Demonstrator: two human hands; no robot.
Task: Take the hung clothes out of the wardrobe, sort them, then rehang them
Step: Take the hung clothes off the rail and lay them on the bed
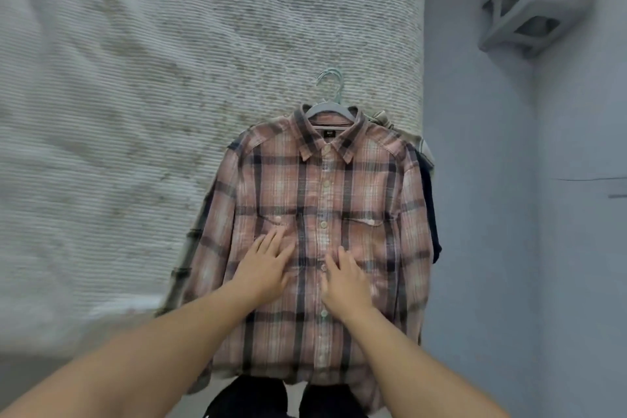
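A pink and navy plaid shirt [342, 200] lies flat on the bed [118, 112], buttoned on a pale hanger [327, 107]. It tops a stack of other hung garments whose edges show on both sides, with several hanger hooks bunched above the collar. My left hand [266, 266] rests flat on the shirt below its left chest pocket, fingers straight. My right hand [346, 282] lies flat on the button placket beside it. Neither hand grips anything.
The bed's ribbed off-white cover fills the left and the top. Grey floor [509, 248] runs along the right. A grey plastic stool [536, 7] lies tipped at the top right. My dark trouser legs [271, 397] show at the bottom edge.
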